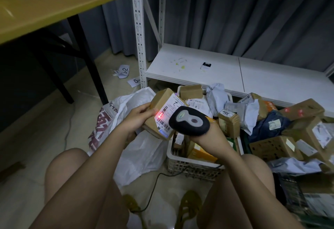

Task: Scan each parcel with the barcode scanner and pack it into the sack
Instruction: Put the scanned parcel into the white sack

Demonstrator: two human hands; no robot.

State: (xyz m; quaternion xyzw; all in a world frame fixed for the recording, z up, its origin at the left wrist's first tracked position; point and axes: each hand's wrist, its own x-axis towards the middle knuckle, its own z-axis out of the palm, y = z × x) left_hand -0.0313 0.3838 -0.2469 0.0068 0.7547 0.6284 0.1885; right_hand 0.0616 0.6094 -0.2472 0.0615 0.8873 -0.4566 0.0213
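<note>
Down low, two bare knees framed the shot, and a dark cable point(153, 189) snaked across the floor between them. Just above, the right hand point(207, 134) had its grip wrapped tight around the handle of the one barcode scanner point(189, 123), its black head tipped left at the label. And there was the parcel point(163, 113), one brown cardboard box, clamped in the left hand point(139, 116), fingers curled over its near-left edge, tilted up so its white shipping label point(169, 115) faced the scanner; a red dot of light sat right on the barcode. The box hung over the open mouth of the white sack point(137, 149), which lay slumped on the floor with red print down its left side. Just right of the sack stood one white plastic basket point(191, 163), heaped with more parcels, boxes and grey mailer bags spilling off to the right, too jumbled to count. Further back, a white metal shelf point(226, 69) carried one small device point(206, 65), two numbered paper slips lay on the floor, and a yellow table point(45, 6) stood far left.
</note>
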